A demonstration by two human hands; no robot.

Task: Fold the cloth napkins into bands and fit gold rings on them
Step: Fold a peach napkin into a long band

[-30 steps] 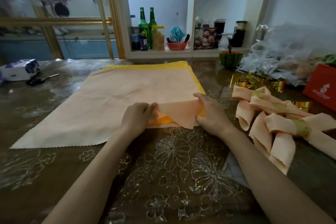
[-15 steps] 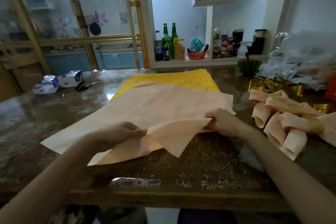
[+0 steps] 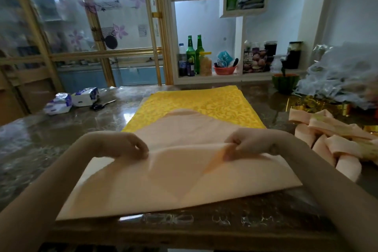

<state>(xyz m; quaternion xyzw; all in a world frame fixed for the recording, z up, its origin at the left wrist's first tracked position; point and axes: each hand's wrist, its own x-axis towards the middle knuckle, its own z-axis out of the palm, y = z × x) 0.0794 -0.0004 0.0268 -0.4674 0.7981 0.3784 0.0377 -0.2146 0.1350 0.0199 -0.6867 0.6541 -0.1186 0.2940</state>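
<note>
Both hands [image 3: 131, 147] [image 3: 251, 143] on peach napkin [image 3: 184, 188]

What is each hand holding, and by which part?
The left hand and right hand both pinch the peach napkin along its raised fold, one toward each side.

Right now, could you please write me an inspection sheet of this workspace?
Surface: glossy dark table.
Job's things: peach napkin partly folded, lying over a yellow cloth; finished napkins with rings at the right; gold rings behind them.
Clutter: tissue packs, scissors, heap of plastic bags.
Hands: left hand and right hand both pinch the napkin's fold.
Cables: nothing seen.
Surroundings: shelf with bottles; glass door.
</note>
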